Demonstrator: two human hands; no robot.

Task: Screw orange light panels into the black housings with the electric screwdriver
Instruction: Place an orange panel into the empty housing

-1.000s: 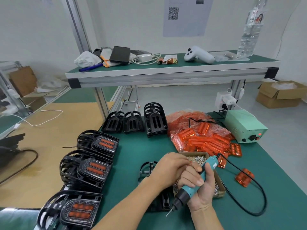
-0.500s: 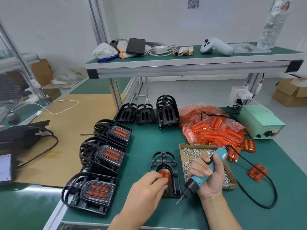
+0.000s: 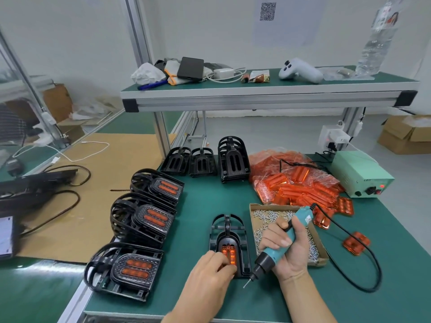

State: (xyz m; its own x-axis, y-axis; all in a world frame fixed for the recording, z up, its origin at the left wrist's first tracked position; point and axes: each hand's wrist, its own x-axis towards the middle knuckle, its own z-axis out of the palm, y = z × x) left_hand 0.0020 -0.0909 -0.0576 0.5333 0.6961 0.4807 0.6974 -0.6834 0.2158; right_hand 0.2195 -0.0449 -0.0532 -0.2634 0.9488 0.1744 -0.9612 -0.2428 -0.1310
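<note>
- Housing [image 3: 229,238], black, is laid flat on the green mat [image 3: 291,299] near the front edge, between the two hands.
- An orange panel [image 3: 229,252] is seated in the middle of this housing.
- The left hand [image 3: 210,273] is placed on the near end of the housing; its fingers are curled and their tips are pressed on the panel and the housing edge.
- The right hand [image 3: 288,250] is wrapped around the teal screwdriver [image 3: 282,241], with all fingers closed on its body.
- The screwdriver is held tilted, the bit pointing down and to the left, just beside the near right corner of the housing; whether the bit touches the mat cannot be told.
- A cardboard tray [image 3: 323,258] of small screws is found under and behind the right hand.
- Three finished units [image 3: 137,219] are lined along the left edge of the mat.
- Empty housings [image 3: 203,160] are stood at the back, and beside them a bag of panels [image 3: 291,183] is seen.
- A green power box [image 3: 359,174] is placed at the far right, well apart from the hands.
</note>
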